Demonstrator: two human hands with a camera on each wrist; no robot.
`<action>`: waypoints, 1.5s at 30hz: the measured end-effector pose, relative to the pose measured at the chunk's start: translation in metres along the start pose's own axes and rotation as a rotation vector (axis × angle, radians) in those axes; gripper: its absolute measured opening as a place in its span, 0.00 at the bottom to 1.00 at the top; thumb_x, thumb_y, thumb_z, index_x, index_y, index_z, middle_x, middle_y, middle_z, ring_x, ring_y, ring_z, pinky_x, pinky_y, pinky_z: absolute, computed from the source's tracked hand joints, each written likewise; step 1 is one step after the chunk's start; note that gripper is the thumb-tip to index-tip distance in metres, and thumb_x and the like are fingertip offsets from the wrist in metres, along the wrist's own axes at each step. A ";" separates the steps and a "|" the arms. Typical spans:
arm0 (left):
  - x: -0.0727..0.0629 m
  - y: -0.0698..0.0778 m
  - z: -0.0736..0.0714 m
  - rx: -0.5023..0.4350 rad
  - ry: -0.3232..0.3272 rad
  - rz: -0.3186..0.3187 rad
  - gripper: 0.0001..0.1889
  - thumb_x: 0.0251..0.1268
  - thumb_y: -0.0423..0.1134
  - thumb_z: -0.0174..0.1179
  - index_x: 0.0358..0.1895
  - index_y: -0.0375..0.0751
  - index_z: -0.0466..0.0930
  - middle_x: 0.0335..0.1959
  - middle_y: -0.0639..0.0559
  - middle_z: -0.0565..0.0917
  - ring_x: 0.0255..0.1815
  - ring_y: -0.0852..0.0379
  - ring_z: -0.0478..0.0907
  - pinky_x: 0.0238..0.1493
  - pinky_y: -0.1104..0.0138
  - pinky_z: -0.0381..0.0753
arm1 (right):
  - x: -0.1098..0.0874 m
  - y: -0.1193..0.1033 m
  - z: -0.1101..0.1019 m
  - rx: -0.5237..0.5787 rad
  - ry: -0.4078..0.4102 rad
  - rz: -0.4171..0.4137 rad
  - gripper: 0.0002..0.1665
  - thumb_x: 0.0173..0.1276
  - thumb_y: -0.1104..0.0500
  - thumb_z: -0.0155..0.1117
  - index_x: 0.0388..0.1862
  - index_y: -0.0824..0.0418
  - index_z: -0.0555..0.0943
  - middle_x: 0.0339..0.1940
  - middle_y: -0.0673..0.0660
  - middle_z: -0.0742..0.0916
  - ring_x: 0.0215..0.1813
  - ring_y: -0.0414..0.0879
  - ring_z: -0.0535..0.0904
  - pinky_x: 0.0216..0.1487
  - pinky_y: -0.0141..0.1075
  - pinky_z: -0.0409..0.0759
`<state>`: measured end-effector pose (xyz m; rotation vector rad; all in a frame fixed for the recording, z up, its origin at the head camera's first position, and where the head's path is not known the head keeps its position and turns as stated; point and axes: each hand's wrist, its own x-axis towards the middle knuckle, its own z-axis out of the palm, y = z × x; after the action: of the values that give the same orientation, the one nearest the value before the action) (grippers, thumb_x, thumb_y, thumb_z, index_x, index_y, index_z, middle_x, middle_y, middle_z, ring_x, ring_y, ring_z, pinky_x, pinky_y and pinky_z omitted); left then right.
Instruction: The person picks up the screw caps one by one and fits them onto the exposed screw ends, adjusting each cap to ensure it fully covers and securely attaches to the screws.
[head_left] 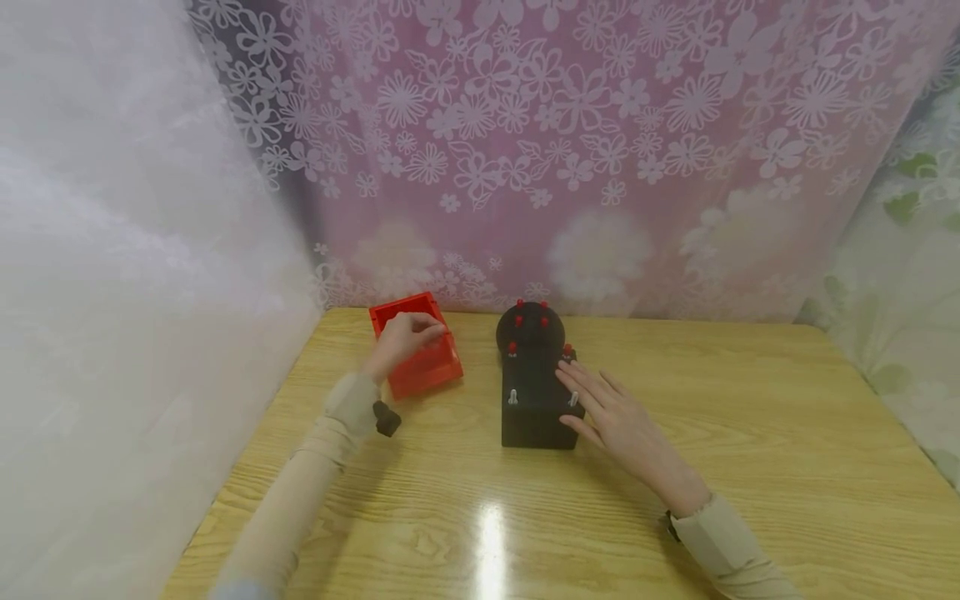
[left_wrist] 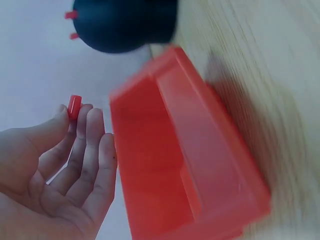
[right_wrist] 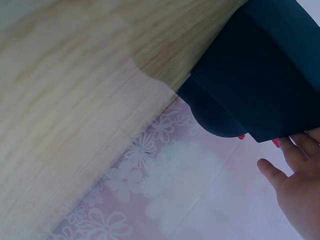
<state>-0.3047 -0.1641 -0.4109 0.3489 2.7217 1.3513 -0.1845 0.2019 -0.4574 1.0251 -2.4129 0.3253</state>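
My left hand is over the red open box and pinches a small red peg between thumb and fingertips. To the right stands a black block with a round black part at its far end. Several red pegs stick up from that round part and the block's far corners. Two pale grey pegs stand nearer the block's front. My right hand lies along the right side of the black block, its fingers mostly straight and fingertips at the top edge.
A wooden table carries everything. Pink flowered cloth hangs right behind its far edge, with a pale sheet along the left and another flowered one on the right. Black straps circle both wrists.
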 end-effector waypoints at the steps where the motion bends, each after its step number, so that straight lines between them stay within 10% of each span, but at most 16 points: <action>1: -0.001 0.001 0.002 -0.028 0.004 0.003 0.13 0.73 0.44 0.63 0.53 0.42 0.87 0.44 0.46 0.89 0.44 0.52 0.87 0.57 0.56 0.83 | 0.000 0.000 0.000 0.001 -0.006 0.004 0.44 0.70 0.50 0.66 0.79 0.65 0.62 0.78 0.61 0.69 0.77 0.57 0.65 0.76 0.57 0.60; 15: -0.019 0.021 0.031 -0.176 0.104 0.083 0.12 0.73 0.42 0.63 0.48 0.37 0.88 0.43 0.41 0.89 0.43 0.41 0.86 0.50 0.61 0.85 | 0.000 0.000 0.000 -0.023 0.021 -0.018 0.40 0.81 0.39 0.46 0.78 0.66 0.64 0.77 0.62 0.70 0.76 0.58 0.67 0.79 0.52 0.57; 27: -0.038 0.035 0.046 -0.295 0.165 0.099 0.13 0.71 0.44 0.64 0.49 0.38 0.88 0.44 0.43 0.89 0.44 0.45 0.87 0.51 0.59 0.86 | 0.000 0.000 0.000 -0.027 0.017 -0.018 0.41 0.75 0.45 0.59 0.78 0.67 0.64 0.77 0.63 0.70 0.76 0.59 0.67 0.78 0.53 0.58; 33: -0.047 0.040 0.053 -0.349 0.151 0.119 0.14 0.73 0.46 0.63 0.50 0.38 0.87 0.43 0.46 0.89 0.44 0.45 0.85 0.47 0.63 0.86 | 0.000 0.000 0.001 -0.020 0.026 -0.021 0.42 0.82 0.36 0.39 0.77 0.67 0.64 0.77 0.63 0.70 0.76 0.58 0.67 0.77 0.55 0.61; 41: -0.057 0.046 0.062 -0.399 0.117 0.110 0.14 0.72 0.49 0.64 0.50 0.45 0.87 0.43 0.49 0.90 0.43 0.49 0.86 0.33 0.65 0.82 | 0.000 0.000 0.002 -0.022 0.038 -0.022 0.42 0.82 0.36 0.37 0.77 0.67 0.65 0.76 0.63 0.71 0.75 0.59 0.68 0.75 0.57 0.64; 45: -0.059 0.047 0.068 -0.409 0.100 0.177 0.14 0.72 0.43 0.64 0.52 0.38 0.86 0.44 0.46 0.89 0.43 0.45 0.87 0.41 0.66 0.86 | 0.001 -0.001 0.000 -0.020 0.034 -0.018 0.42 0.82 0.36 0.37 0.77 0.67 0.65 0.76 0.63 0.71 0.76 0.58 0.68 0.73 0.57 0.65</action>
<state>-0.2272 -0.0977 -0.4163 0.5048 2.4443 1.9703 -0.1845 0.2010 -0.4575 1.0243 -2.3709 0.3094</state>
